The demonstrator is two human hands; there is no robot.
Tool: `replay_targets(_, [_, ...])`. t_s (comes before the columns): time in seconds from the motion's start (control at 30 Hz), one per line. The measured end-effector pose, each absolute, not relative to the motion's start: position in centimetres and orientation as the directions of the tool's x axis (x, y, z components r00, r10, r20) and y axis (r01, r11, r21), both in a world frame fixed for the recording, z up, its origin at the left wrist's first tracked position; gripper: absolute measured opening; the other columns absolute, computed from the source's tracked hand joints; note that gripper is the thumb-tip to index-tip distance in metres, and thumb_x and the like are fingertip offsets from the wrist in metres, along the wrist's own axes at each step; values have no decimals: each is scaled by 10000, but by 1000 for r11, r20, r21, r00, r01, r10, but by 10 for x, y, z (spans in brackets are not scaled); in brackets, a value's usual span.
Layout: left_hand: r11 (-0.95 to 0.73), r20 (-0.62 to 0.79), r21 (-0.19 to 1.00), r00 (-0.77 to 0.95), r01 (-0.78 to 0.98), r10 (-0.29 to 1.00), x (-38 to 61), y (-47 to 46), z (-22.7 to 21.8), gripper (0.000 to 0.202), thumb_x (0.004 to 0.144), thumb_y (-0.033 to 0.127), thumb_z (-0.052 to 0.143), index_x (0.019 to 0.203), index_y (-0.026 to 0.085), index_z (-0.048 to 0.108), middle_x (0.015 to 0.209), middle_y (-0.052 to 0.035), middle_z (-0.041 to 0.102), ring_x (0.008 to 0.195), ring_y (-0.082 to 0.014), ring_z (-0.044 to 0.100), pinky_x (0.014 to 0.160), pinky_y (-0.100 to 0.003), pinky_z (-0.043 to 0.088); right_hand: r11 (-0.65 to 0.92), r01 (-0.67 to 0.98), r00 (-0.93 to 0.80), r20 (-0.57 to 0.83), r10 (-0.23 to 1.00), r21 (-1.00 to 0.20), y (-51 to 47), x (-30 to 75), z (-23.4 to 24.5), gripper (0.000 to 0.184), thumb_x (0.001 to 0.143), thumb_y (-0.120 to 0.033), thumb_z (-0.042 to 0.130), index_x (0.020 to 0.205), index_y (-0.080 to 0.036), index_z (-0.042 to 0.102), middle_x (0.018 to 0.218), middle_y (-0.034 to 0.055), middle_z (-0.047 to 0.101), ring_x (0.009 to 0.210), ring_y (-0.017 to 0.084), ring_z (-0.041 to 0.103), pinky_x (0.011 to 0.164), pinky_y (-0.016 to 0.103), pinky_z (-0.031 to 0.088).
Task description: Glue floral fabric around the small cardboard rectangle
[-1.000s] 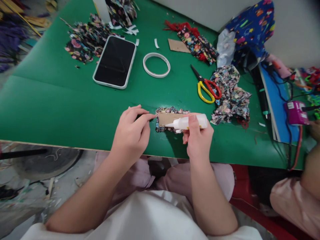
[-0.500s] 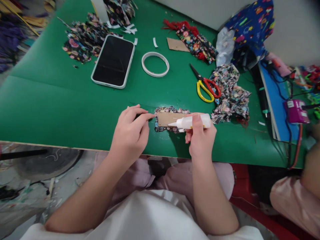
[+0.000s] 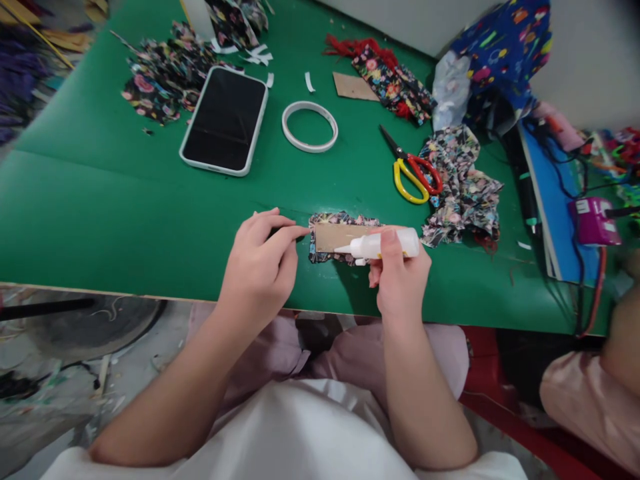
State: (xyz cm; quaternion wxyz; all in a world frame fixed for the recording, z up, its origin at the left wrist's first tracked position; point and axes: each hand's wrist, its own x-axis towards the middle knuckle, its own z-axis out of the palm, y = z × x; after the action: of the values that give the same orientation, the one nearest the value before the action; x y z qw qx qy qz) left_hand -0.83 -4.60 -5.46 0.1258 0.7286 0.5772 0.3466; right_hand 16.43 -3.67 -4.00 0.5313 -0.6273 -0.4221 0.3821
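A strip of brown cardboard (image 3: 331,237) lies on a piece of dark floral fabric (image 3: 340,218) whose edges stick out around it, close to the table's front edge. My right hand (image 3: 403,273) grips a small white glue bottle (image 3: 387,245), tilted nearly flat, with its narrow nozzle at the lower edge of the cardboard. The hand and bottle hide the right end of the strip. My left hand (image 3: 263,257) rests to the left with fingers stretched, a fingertip at the left end of the fabric; nothing is held in it.
On the green table (image 3: 135,220) lie a phone (image 3: 225,120), a white tape ring (image 3: 310,127), scissors (image 3: 413,173) and crumpled floral fabric (image 3: 463,187). Fabric scraps (image 3: 170,73) are heaped at the back left. A blue folder (image 3: 555,213) and cables lie right, near another person's arm (image 3: 623,327).
The nozzle has shifted very slightly left along the lower cardboard edge with my right hand. My left hand stays nearly in place; the whole view has moved a little.
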Motion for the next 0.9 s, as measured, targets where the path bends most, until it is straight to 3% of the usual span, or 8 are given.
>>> replay_targets(0.3, [-297,350,576,98,762,931,-8,-46,-54,238,839,131,441,976,189,627,1006,-55,593,1106,-215,498,994,-417,387,-88,143,393,-25,919,-986,-39,174,-40,328,716,-496,594,766,-172,582,484,-70,456,322,36,354,284,170,259])
replay_targets(0.77, [-373,352,489,213,788,911,-7,-49,-54,255,798,124,450,903,223,660,1036,-55,590,1159,-252,474,1000,-487,364,-94,188,427,-5,904,-978,-39,187,-41,365,718,-525,581,771,-164,583,486,-67,450,338,38,358,313,177,280])
replay_targets(0.9, [-385,353,486,227,784,908,-7,-49,-53,257,795,120,452,891,226,666,1031,-54,590,1157,-256,473,992,-492,370,-83,222,428,21,903,-971,-39,188,-40,364,712,-523,588,762,-162,584,544,-44,490,407,48,406,379,186,340])
